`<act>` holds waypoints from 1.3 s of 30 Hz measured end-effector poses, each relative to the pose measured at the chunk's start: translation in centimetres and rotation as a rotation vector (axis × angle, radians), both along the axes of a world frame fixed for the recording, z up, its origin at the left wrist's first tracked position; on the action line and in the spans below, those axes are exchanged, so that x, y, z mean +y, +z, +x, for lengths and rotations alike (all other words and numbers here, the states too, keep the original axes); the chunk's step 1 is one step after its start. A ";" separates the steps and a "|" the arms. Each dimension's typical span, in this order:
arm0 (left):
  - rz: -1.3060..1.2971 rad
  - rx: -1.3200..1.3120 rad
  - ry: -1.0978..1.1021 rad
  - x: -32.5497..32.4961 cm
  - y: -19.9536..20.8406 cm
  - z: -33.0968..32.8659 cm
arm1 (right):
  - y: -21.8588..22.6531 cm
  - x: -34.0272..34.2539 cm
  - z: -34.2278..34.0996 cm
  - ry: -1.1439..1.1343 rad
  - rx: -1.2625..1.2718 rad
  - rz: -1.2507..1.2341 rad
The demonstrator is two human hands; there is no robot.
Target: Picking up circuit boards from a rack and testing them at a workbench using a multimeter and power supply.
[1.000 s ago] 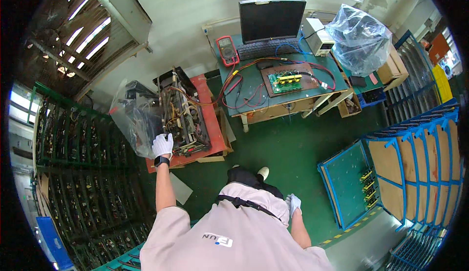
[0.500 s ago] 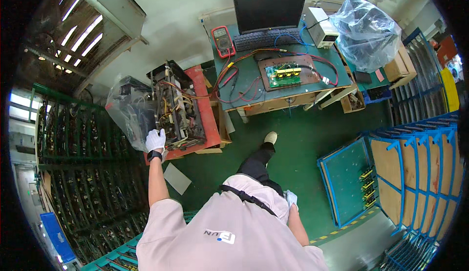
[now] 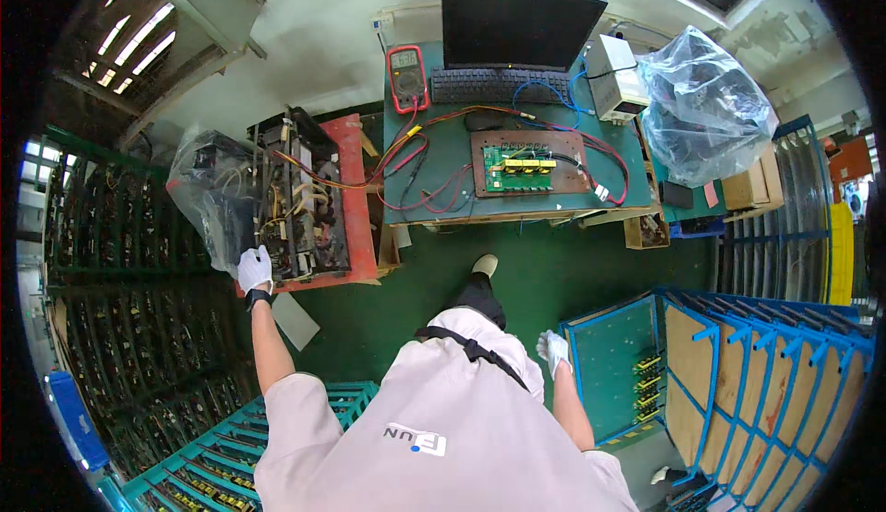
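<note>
My left hand (image 3: 255,270), in a white glove and with a black watch at the wrist, is at the near left corner of an open electronics chassis (image 3: 300,203). Its fingers curl at the chassis edge; their tips are partly hidden. Wires and dusty parts show inside the chassis, which sits on a red stand (image 3: 355,171). A clear plastic bag (image 3: 208,198) over something dark touches its left side. My right hand (image 3: 554,351), also gloved, hangs beside me with loosely spread fingers and nothing in it, near a blue-framed green panel (image 3: 600,346).
Ahead, a green workbench (image 3: 443,198) carries a circuit board (image 3: 517,171), a red multimeter (image 3: 407,78), leads, a keyboard (image 3: 498,86) and a monitor (image 3: 517,28). A bagged object (image 3: 706,106) stands right. Racks of boards (image 3: 138,346) line the left; a blue rack (image 3: 738,364) stands right.
My view has shifted, and I have moved slightly. My right hand has swung out from my hip toward the blue-framed panel. My left hand stays at the chassis corner.
</note>
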State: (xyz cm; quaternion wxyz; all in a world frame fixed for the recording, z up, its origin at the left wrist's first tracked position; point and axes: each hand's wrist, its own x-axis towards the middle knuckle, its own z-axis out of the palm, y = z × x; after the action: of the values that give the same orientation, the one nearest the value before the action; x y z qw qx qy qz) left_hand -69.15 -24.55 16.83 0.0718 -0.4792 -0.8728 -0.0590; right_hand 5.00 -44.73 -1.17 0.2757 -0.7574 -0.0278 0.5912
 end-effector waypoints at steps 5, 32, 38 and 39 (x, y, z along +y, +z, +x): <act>-0.131 -0.015 0.086 1.5 0.8 1.7 | 1.3 6.2 4.4 0.106 -0.079 -0.002; -0.342 -1.331 -0.444 15.0 -7.5 66.8 | 11.6 42.7 18.5 1.325 -0.822 0.464; -0.137 -1.632 -0.038 18.2 -7.4 79.4 | 12.7 44.5 20.7 1.252 -0.248 0.512; -0.027 -1.760 0.073 18.8 -8.0 81.5 | 12.9 45.0 21.0 1.240 -0.157 0.447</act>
State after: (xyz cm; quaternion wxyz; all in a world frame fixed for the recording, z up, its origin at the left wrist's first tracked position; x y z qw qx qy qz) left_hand 12.35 -5.77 8.82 -0.6306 -0.2327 -0.6269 -0.3940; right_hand 25.97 0.24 11.72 0.0319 -0.5665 -0.6006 0.5633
